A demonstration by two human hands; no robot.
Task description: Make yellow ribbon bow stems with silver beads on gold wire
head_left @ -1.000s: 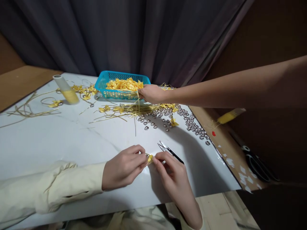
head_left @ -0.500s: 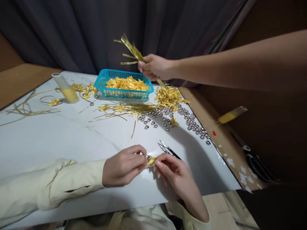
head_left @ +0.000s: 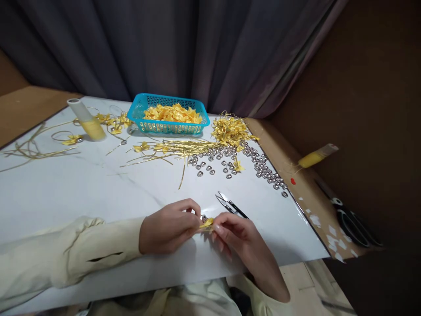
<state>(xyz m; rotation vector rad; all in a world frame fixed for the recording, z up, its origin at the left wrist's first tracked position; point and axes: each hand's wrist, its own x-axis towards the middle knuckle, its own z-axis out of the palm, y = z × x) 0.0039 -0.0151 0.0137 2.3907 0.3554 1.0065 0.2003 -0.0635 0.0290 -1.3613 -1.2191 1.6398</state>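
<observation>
Between my two hands is a small yellow ribbon bow (head_left: 207, 223), with a silver bead (head_left: 204, 218) close against it. My left hand (head_left: 171, 226) pinches the bow's left side, its fingertips partly hidden. From the other side, my right hand (head_left: 241, 239) grips the right end between thumb and forefinger. Both hands are just above the white tabletop near its front edge. Just beyond my right hand lie thread snips (head_left: 230, 205) with black handles, blades apart.
A blue basket (head_left: 168, 127) holds yellow ribbon pieces. Gold cords (head_left: 187, 148), a heap of finished-looking bows (head_left: 232, 129) and scattered silver beads (head_left: 266, 170) lie nearby. A thread spool (head_left: 87, 120) stands left; another spool (head_left: 317, 156) and black scissors (head_left: 351, 228) lie right.
Another person's arm, holding a bundle of gold cords over the basket, has gone out of view. My hands keep their pinch on the bow, nearly in place.
</observation>
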